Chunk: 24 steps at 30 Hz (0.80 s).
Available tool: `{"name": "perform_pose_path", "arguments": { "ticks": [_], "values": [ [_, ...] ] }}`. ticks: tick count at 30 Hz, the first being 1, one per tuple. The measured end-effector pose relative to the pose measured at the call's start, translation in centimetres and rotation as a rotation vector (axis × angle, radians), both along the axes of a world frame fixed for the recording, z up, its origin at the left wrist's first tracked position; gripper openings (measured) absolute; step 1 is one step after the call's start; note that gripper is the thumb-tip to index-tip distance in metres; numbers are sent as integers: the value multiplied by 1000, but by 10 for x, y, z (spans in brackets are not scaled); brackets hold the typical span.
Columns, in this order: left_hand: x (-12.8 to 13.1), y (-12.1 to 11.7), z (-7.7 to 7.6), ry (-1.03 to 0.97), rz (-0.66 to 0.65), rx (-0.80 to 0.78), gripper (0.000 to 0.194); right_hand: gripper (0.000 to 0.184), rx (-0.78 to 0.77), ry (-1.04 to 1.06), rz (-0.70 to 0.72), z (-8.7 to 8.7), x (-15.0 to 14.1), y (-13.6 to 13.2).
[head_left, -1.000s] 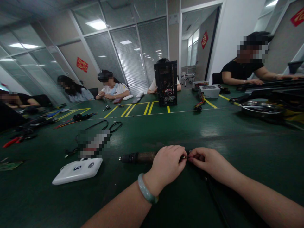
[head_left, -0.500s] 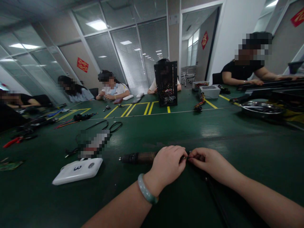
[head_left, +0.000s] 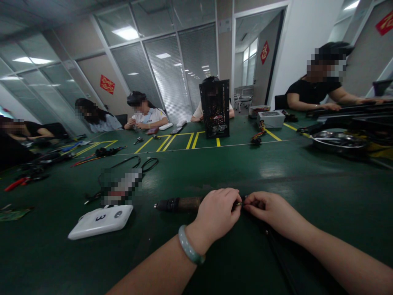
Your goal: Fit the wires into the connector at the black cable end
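Observation:
My left hand, with a green bangle on its wrist, pinches a small brass-coloured piece between thumb and fingers. Its exact kind is too small to tell. Just to the right, my right hand is closed in a pinch; its fingertips nearly meet the left ones and hide what they hold. A cylindrical tool with a brown body and black collar lies on the green table, partly hidden behind my left hand, its metal tip pointing left. Below my right hand a black cord or rod runs toward the near edge.
To the left lie a white power bank marked 3 and a blurred device with a black cable. Farther back stand a black computer case and a power supply. A metal bowl sits right. Several people work around the table.
Both hands stay in almost the same place and pinch. The brass-coloured piece shows slightly more clearly at my left fingertips.

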<state>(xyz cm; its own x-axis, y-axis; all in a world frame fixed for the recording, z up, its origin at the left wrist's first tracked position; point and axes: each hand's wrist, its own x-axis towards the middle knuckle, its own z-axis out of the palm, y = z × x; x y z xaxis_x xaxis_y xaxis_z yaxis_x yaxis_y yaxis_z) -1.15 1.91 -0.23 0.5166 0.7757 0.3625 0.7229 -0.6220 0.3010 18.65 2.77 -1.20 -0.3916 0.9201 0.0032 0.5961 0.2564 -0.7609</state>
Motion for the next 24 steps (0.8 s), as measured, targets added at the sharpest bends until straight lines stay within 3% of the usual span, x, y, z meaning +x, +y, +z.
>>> {"name": "perform_pose_path", "arguments": {
  "ticks": [9,15,24],
  "values": [
    [0,-1,2,-22,32,9,23,16,5,0,4,-1,0,1],
    [-2,0,1,27,10,19,12,16,-6,13,2,1,0,0],
    [-1,0,0,2,-20,16,17,15,2,10,4,0,-1,0]
  ]
}}
